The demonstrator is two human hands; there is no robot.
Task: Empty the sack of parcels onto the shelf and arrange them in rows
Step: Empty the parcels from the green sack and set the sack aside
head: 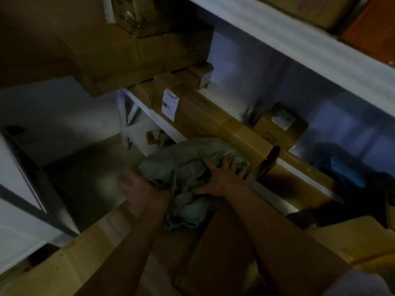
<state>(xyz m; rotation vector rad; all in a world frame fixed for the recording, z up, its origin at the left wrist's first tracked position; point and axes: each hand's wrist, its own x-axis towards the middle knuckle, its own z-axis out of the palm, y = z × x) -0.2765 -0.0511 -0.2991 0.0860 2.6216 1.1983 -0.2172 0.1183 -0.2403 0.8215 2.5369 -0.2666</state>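
Observation:
A grey-green woven sack (183, 161) bulges in front of the white shelf rack, close to its front rail (284, 165). My right hand (222, 176) grips the sack's upper right side with fingers spread over the cloth. My left hand (143, 191), blurred, holds the sack's lower left, where loose fabric (188, 212) hangs down. The parcels inside are hidden. The scene is dark.
Long cardboard boxes (213, 116) with a white label (170, 105) lie on the shelf. A small box (280, 122) sits behind them. Big cartons (139, 52) are stacked at upper left. More boxes (352, 238) and a blue item (346, 171) lie at the right.

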